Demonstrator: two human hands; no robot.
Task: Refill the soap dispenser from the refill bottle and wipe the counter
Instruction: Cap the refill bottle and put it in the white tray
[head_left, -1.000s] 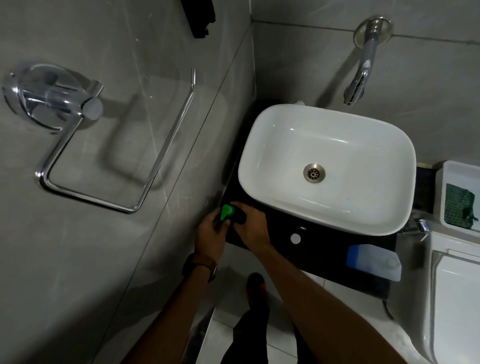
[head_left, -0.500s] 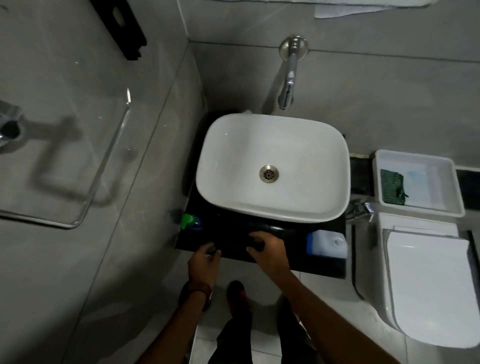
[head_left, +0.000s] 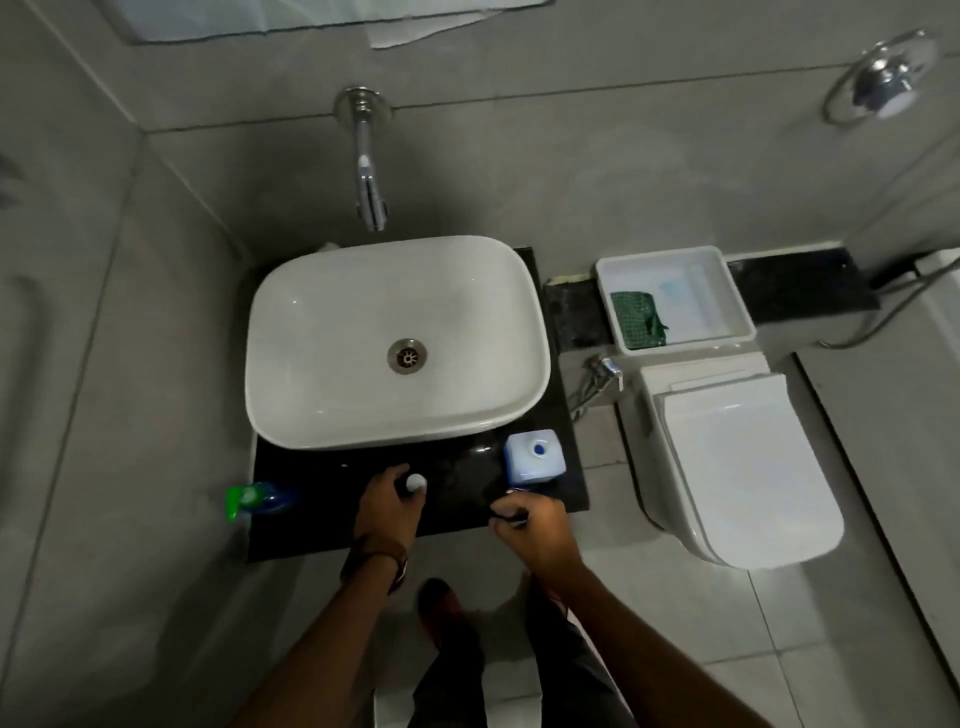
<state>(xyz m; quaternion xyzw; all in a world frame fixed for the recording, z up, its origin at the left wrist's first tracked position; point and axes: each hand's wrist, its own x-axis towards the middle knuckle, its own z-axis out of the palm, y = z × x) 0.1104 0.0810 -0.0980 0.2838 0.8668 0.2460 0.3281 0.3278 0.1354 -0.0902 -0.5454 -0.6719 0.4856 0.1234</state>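
Observation:
On the black counter (head_left: 322, 499) in front of the white basin (head_left: 395, 291), my left hand (head_left: 387, 506) wraps around a dark soap dispenser (head_left: 415, 482) that shows a round white top. To its right, my right hand (head_left: 535, 527) is closed on a small dark piece (head_left: 511, 516) at the counter's front edge; what that piece is cannot be told. The refill bottle (head_left: 535, 457), white and blue with a blue cap, stands just behind my right hand at the counter's right end.
A green-topped blue bottle (head_left: 254, 499) sits at the counter's left end by the wall. A wall tap (head_left: 370, 197) hangs over the basin. Right of the counter are a toilet (head_left: 737, 467) and a white tub (head_left: 675, 301) holding a green cloth (head_left: 636, 319).
Both hands left the green-topped bottle and moved right along the counter. My left hand now grips the dispenser, and my right hand has drawn away to the right with the dark piece.

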